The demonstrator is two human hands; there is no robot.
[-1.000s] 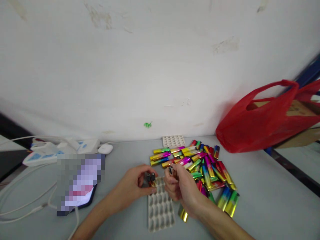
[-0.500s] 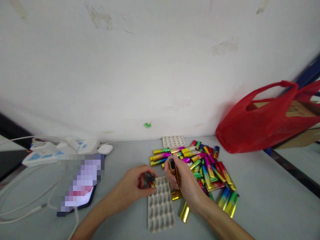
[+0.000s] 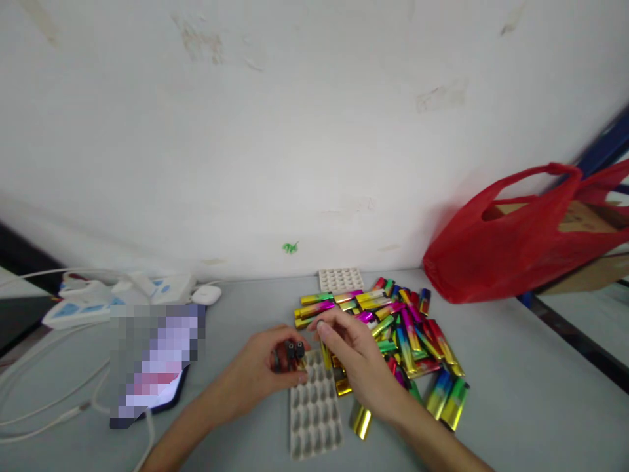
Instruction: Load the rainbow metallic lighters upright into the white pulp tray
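My left hand (image 3: 260, 367) is closed around a small bunch of lighters (image 3: 295, 351), their dark tops showing between thumb and fingers. It rests over the upper left edge of a pale tray (image 3: 316, 410) with rows of hollows. My right hand (image 3: 356, 357) pinches one lighter (image 3: 325, 354) near its top, its shiny yellow body pointing down by the tray's upper right corner. Part of that lighter is hidden by my fingers. To the right, a pile of shiny multicoloured lighters (image 3: 405, 328) lies on the grey table, partly behind my right hand.
A second pale tray (image 3: 340, 279) lies by the wall behind the pile. On the right stands a red bag (image 3: 496, 242) with a cardboard box. At left are a phone (image 3: 160, 364) with a blurred screen, a white power strip (image 3: 73, 311) and loose cables (image 3: 59, 414).
My right hand has turned and shifted slightly; the lighter in it has gone from dark top up in the fist to hanging from the fingertips. My left hand stays in place.
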